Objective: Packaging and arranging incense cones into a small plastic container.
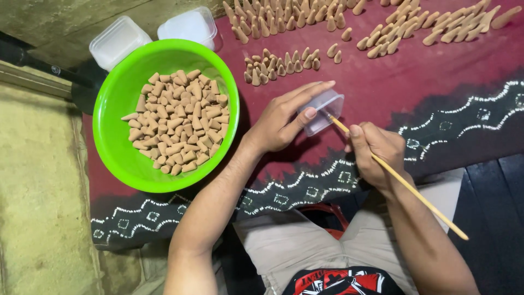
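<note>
A dark red cloth [415, 82] with a white zigzag border lies spread on the floor and carries everything. On it sits a bright green bowl [112, 136], with two clear plastic boxes [117, 41] just behind it, perhaps half off the cloth's edge. Tan cones [278, 65] stand in a small cluster mid-cloth, and more cones [436, 30] lie in rows along the far edge

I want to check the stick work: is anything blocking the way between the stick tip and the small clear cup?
Nothing visible does. The left hand holds the small clear cup tilted, mouth toward the right hand, and the thin wooden stick in that hand already has its tip at the cup's opening. The fingers grip the cup's sides, not its mouth.
</note>
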